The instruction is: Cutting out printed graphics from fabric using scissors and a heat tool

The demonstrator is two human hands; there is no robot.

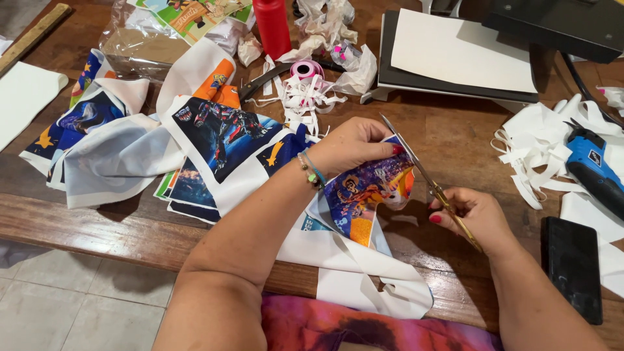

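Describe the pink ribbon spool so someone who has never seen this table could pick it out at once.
Start at the red bottle standing at the far edge of the wooden table. Just right of its base, above a heap of white trimmed strips, lies the pink ribbon spool. It is the only small round pink roll there; everything around it is white scraps or crumpled paper.

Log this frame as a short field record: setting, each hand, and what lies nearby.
setting: wooden table strewn with printed fabric
left hand: grips colourful printed fabric piece
right hand: holds gold-handled scissors, blades at the fabric's edge
nearby: white offcut strips, red bottle, pink ribbon roll, blue tool, black phone
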